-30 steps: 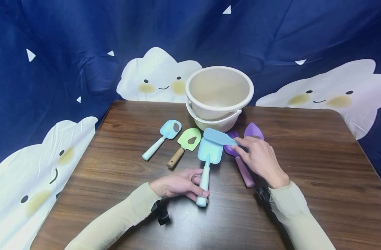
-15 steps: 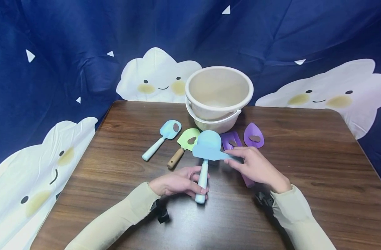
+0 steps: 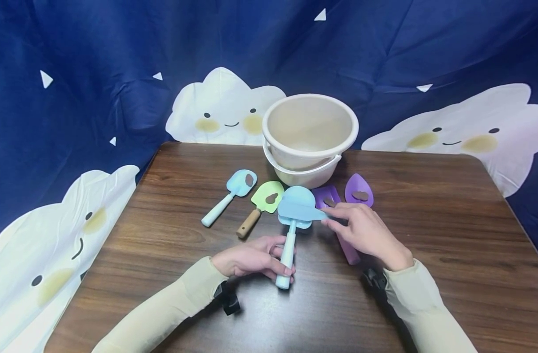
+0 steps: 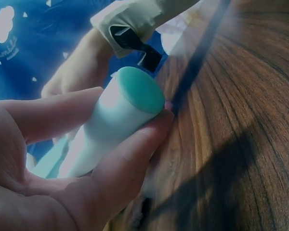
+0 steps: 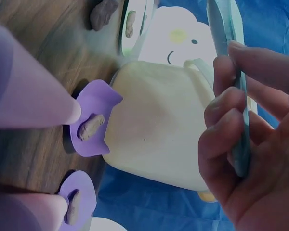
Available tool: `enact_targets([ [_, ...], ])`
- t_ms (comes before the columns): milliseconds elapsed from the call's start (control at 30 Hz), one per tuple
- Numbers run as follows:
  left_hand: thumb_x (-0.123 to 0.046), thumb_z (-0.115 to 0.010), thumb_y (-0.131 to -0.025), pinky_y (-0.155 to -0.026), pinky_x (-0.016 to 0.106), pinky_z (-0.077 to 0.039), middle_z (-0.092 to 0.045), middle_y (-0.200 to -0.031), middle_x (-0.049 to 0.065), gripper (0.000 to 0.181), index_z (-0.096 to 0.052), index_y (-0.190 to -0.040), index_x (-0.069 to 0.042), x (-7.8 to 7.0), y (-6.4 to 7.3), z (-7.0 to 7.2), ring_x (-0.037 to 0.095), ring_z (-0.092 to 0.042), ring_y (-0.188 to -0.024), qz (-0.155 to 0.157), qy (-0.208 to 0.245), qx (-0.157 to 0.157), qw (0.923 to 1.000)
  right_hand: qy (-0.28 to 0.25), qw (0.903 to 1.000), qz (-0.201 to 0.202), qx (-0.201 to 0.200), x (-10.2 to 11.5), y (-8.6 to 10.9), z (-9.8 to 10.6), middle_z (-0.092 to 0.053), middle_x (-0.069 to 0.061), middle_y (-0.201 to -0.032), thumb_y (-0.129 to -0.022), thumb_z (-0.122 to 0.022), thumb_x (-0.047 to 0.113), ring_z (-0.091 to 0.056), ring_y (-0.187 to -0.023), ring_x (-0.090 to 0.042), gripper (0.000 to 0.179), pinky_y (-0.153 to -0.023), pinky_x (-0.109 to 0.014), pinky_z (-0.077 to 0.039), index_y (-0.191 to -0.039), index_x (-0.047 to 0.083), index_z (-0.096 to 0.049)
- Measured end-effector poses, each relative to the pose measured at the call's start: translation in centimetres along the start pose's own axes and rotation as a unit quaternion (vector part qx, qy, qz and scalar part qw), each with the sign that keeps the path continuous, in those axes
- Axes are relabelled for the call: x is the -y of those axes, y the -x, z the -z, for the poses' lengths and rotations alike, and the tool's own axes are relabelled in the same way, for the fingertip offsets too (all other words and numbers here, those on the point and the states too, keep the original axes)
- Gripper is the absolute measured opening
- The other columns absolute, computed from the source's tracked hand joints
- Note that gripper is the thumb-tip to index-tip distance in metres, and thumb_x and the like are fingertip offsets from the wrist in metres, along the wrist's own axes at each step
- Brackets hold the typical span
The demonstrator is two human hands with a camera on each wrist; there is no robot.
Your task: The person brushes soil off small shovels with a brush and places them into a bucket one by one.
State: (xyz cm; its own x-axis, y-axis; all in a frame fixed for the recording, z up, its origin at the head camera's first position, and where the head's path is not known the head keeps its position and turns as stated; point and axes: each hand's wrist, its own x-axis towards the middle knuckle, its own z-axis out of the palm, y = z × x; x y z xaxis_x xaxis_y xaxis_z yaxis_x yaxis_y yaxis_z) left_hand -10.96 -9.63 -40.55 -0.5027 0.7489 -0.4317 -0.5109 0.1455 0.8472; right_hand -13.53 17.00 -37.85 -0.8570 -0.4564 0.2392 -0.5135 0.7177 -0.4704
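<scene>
My left hand (image 3: 253, 257) grips a light blue toy shovel (image 3: 288, 255) by its pale handle, whose round green end shows in the left wrist view. The shovel's blade points away, toward the buckets. In my right hand (image 3: 363, 233) a flat blue scraper (image 3: 302, 213) is pinched between thumb and fingers. It lies across the shovel's blade in the head view; whether the two touch, I cannot tell. The scraper's thin edge (image 5: 242, 120) shows between the curled fingers in the right wrist view. What lies on the blade beneath the scraper is hidden.
Another blue shovel (image 3: 218, 208) and a green shovel (image 3: 249, 223) lie left of the hands. A purple square shovel (image 3: 326, 193) and a purple pointed shovel (image 3: 356, 184) lie right; these shovels carry brown lumps. Two stacked cream buckets (image 3: 304, 164) stand behind.
The scraper in my right hand has come down and left from the shovel blade's far edge, dipped nearest me, then shifted slightly back. My left hand and its shovel have barely moved.
</scene>
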Motion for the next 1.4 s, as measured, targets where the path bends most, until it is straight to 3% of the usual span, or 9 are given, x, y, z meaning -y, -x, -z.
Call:
enact_targets([
  [100, 0.012, -0.060, -0.084, -0.082, 0.040, -0.060, -0.067, -0.096, 0.008, 0.046, -0.037, -0.124, 0.004, -0.1, 0.0, -0.2, 0.020, -0.069, -0.088, 0.001, -0.001, -0.005, 1.0000, 0.027, 0.9995, 0.007, -0.014, -0.1, 0.0, 0.1, -0.070, 0.005, -0.087, -0.086, -0.073, 0.023, -0.051, -0.071, -0.011, 0.030, -0.062, -0.028, -0.046, -0.114, 0.015, -0.072],
  [233, 0.012, -0.060, -0.084, -0.081, 0.040, -0.060, -0.067, -0.095, 0.008, 0.046, -0.038, -0.124, 0.005, -0.1, 0.1, -0.4, 0.019, -0.068, -0.087, 0.000, -0.001, -0.011, 0.9999, 0.046, 0.9981, 0.013, -0.039, -0.4, 0.0, 0.0, -0.073, 0.001, -0.095, -0.085, -0.074, 0.023, -0.059, -0.076, -0.014, 0.029, -0.062, -0.035, -0.051, -0.113, 0.015, -0.073],
  [467, 0.012, -0.061, -0.083, -0.080, 0.039, -0.060, -0.068, -0.097, 0.012, 0.045, -0.039, -0.122, 0.004, -0.1, 0.1, -0.6, 0.019, -0.069, -0.084, 0.002, 0.000, -0.013, 0.9999, 0.062, 0.9952, 0.015, -0.073, -0.9, -0.1, 0.0, -0.072, 0.001, -0.090, -0.085, -0.074, 0.022, -0.057, -0.075, -0.019, 0.028, -0.059, -0.039, -0.049, -0.112, 0.013, -0.073],
  [600, 0.012, -0.061, -0.083, -0.080, 0.039, -0.060, -0.069, -0.097, 0.014, 0.045, -0.040, -0.123, 0.004, 0.0, 0.2, -0.6, 0.018, -0.069, -0.081, 0.003, 0.000, -0.014, 0.9999, 0.065, 0.9934, 0.007, -0.094, -1.2, -0.1, 0.1, -0.072, -0.003, -0.094, -0.085, -0.073, 0.020, -0.065, -0.081, -0.024, 0.028, -0.063, -0.045, -0.052, -0.112, 0.012, -0.073],
  [900, 0.012, -0.060, -0.084, -0.081, 0.041, -0.060, -0.068, -0.089, 0.006, 0.040, -0.041, -0.119, 0.005, 0.5, 0.2, -0.1, 0.020, -0.070, -0.081, -0.002, 0.010, -0.006, 0.9999, 0.064, 0.9874, -0.003, -0.145, -2.1, 0.1, -0.2, -0.073, -0.008, -0.092, -0.084, -0.073, 0.016, -0.068, -0.077, -0.028, 0.026, -0.063, -0.047, -0.053, -0.109, 0.007, -0.073],
  [1100, 0.011, -0.062, -0.082, -0.078, 0.040, -0.061, -0.066, -0.106, 0.023, 0.042, -0.044, -0.119, 0.007, 0.9, -0.2, 0.3, 0.021, -0.068, -0.083, -0.011, -0.006, -0.062, 0.9980, 0.038, 0.9884, -0.037, -0.143, -2.5, 0.2, 0.1, -0.072, -0.020, -0.104, -0.086, -0.071, 0.014, -0.069, -0.094, -0.038, 0.028, -0.079, -0.053, -0.054, -0.111, -0.001, -0.070],
  [1233, 0.008, -0.066, -0.082, -0.072, 0.038, -0.061, -0.062, -0.115, 0.030, 0.042, -0.044, -0.118, 0.008, 1.0, -0.5, 0.5, 0.024, -0.070, -0.083, -0.027, -0.028, -0.103, 0.9939, 0.007, 0.9898, -0.039, -0.137, -2.7, 0.4, 0.3, -0.071, -0.021, -0.106, -0.087, -0.070, 0.013, -0.067, -0.100, -0.038, 0.028, -0.085, -0.053, -0.053, -0.110, -0.002, -0.070],
  [1400, 0.008, -0.071, -0.076, -0.060, 0.033, -0.060, -0.069, -0.086, 0.012, 0.039, -0.045, -0.105, 0.002, 1.4, -0.7, 0.5, 0.023, -0.071, -0.076, -0.046, -0.071, -0.139, 0.9867, -0.030, 0.9894, -0.020, -0.140, -3.0, 0.7, 0.3, -0.073, -0.011, -0.099, -0.084, -0.073, 0.009, -0.067, -0.087, -0.020, 0.023, -0.079, -0.022, -0.053, -0.105, 0.002, -0.073],
])
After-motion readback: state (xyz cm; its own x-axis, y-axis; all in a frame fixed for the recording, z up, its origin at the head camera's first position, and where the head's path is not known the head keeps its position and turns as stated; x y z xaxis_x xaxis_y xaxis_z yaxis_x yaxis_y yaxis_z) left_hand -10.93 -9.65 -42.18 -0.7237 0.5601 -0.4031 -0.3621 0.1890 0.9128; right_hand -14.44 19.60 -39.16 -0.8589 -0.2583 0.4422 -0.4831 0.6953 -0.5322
